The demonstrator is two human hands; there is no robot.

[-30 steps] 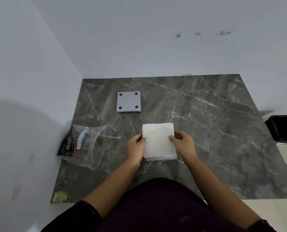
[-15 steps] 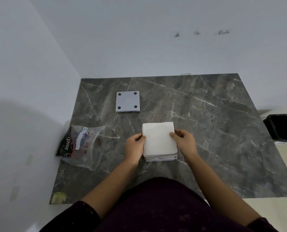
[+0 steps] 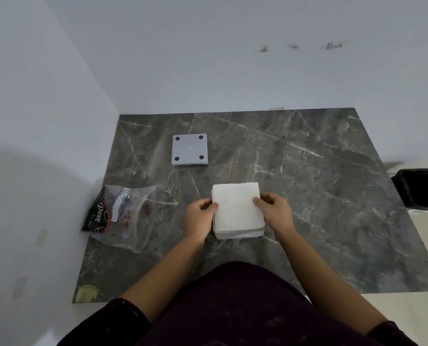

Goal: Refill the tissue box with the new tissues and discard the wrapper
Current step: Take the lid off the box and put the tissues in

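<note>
A square stack of white tissues [image 3: 236,208] rests on the dark marble tabletop [image 3: 320,196], just in front of me. My left hand [image 3: 199,218] grips its left side and my right hand [image 3: 275,211] grips its right side, thumbs on top. A grey square tissue-box piece [image 3: 189,150] with four black round feet lies flat further back on the left. The empty clear plastic wrapper [image 3: 119,216] with a black printed end lies at the table's left edge against the wall.
White walls close off the table's back and left sides. A black bin [image 3: 422,188] stands off the table's right edge. A yellowish sticker [image 3: 86,293] marks the near-left corner. My dark-clothed body covers the near edge.
The tissue stack has shifted very slightly between my hands, its lower layers showing more at the near edge. Both hands stay clamped on its sides.
</note>
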